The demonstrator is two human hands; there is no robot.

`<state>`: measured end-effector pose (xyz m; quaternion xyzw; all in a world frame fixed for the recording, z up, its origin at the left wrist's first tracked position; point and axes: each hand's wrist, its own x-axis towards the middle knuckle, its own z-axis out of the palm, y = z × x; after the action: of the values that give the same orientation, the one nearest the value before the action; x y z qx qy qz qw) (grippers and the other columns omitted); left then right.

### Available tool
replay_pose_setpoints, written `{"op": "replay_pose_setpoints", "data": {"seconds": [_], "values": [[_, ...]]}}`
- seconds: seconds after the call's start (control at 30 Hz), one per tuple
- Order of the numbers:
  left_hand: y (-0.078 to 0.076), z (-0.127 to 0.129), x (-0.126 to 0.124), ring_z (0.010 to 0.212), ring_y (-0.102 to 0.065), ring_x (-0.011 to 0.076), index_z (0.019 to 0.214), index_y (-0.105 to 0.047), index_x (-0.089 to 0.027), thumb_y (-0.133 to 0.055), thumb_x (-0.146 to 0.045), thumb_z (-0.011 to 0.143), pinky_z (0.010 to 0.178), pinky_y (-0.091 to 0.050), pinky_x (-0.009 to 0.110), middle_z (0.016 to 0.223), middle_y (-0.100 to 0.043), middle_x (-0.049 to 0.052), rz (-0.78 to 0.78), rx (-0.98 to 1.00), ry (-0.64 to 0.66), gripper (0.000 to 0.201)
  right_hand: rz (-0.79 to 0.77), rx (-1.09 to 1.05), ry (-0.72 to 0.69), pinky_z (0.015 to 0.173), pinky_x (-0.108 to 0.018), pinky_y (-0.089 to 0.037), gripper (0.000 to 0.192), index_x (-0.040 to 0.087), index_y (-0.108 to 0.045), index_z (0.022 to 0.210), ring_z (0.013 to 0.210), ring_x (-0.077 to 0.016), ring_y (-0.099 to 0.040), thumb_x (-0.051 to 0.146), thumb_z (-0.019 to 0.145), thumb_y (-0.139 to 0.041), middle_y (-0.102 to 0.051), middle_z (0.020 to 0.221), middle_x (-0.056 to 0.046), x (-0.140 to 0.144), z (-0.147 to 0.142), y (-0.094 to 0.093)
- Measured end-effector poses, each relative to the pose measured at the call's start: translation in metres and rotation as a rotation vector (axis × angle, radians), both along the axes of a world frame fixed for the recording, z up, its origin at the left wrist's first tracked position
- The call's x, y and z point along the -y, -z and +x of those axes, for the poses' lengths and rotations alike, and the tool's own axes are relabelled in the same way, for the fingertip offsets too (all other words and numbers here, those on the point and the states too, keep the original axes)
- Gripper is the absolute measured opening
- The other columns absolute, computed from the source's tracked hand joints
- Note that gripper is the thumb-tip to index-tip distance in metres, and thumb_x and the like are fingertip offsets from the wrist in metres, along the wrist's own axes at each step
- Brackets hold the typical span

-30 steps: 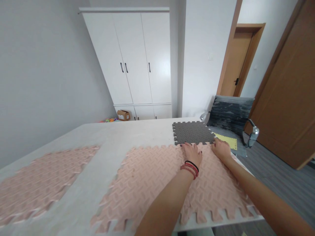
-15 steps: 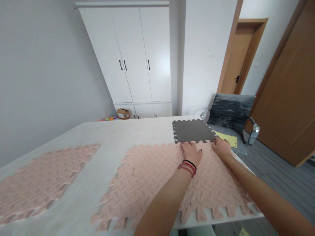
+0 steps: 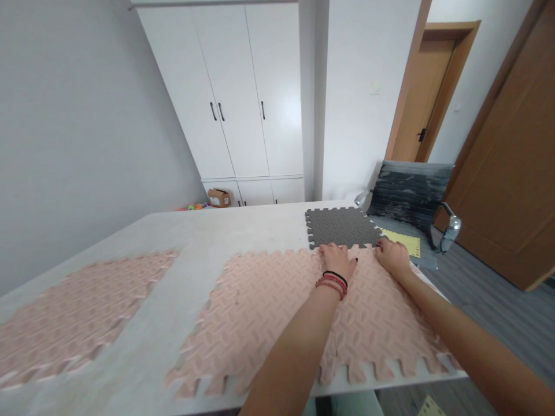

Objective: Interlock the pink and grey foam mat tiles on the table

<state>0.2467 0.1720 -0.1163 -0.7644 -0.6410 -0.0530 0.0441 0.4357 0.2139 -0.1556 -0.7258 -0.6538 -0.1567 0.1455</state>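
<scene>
Two joined pink foam mats, the left one [image 3: 260, 300] and the right one [image 3: 385, 315], lie on the white table, their seam running under my left arm. Against the right one's far edge sits a dark grey foam mat [image 3: 340, 227]. My left hand [image 3: 339, 261] rests on the pink mats by that edge, fingers spread and thumb out to the right. At the far right corner, where grey meets pink, my right hand [image 3: 393, 257] has its fingers curled and pressed together on the mat edge. Its fingertips are partly hidden.
Another pink foam mat [image 3: 82, 309] lies apart on the left of the white table [image 3: 151, 323]. Beyond the table's right edge stands a dark chair [image 3: 410, 190] with a yellow sheet [image 3: 405, 242] on its seat. A cardboard box [image 3: 219, 198] is by the white cabinet [image 3: 251, 92].
The view has shifted slightly. Both hands stay at the edge between the grey and pink mats, with only small finger movement.
</scene>
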Motion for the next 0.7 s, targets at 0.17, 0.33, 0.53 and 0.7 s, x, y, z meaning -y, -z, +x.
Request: {"op": "replay_pose_setpoints", "data": {"seconds": [0.17,0.33,0.53,0.7], "values": [[-0.01,-0.018,-0.007,0.11,-0.052,0.0237,0.111,-0.056,-0.017,-0.053,-0.055,0.082,0.095,-0.041,0.049,0.116,-0.057,0.008,-0.057,0.152,0.081,0.048,-0.001,-0.031,0.009,0.079,-0.032,-0.04,0.029,0.017,-0.066,0.097,0.083,-0.0227,-0.064,0.025,0.082,-0.042,-0.07,0.088,-0.01,0.0,0.001,-0.002],[-0.025,-0.083,-0.01,0.094,-0.059,0.0172,0.109,-0.057,-0.016,-0.05,-0.047,0.088,0.084,-0.05,0.04,0.107,-0.061,0.006,-0.152,0.384,0.128,0.038,0.0,-0.074,0.016,0.072,-0.031,-0.041,0.029,0.019,-0.066,0.097,0.082,-0.0225,-0.065,0.027,0.084,-0.041,-0.07,0.09,-0.009,0.003,0.004,-0.005],[-0.047,-0.247,0.03,0.083,-0.061,0.0135,0.094,-0.06,-0.015,-0.045,-0.043,0.091,0.078,-0.05,0.034,0.093,-0.065,0.003,-0.143,0.491,-0.095,0.032,0.004,-0.11,0.012,0.069,-0.031,-0.04,0.029,0.018,-0.065,0.097,0.08,-0.0232,-0.065,0.029,0.085,-0.041,-0.07,0.088,-0.01,0.001,0.008,-0.001],[-0.054,-0.409,0.107,0.05,-0.056,0.0166,0.058,-0.055,-0.018,-0.054,-0.045,0.077,0.055,-0.041,0.029,0.054,-0.06,0.0,-0.076,0.295,-0.49,0.032,-0.006,-0.124,-0.004,0.069,-0.032,-0.04,0.028,0.017,-0.064,0.095,0.08,-0.0243,-0.064,0.029,0.085,-0.04,-0.069,0.091,-0.01,-0.003,0.011,0.003]]}}
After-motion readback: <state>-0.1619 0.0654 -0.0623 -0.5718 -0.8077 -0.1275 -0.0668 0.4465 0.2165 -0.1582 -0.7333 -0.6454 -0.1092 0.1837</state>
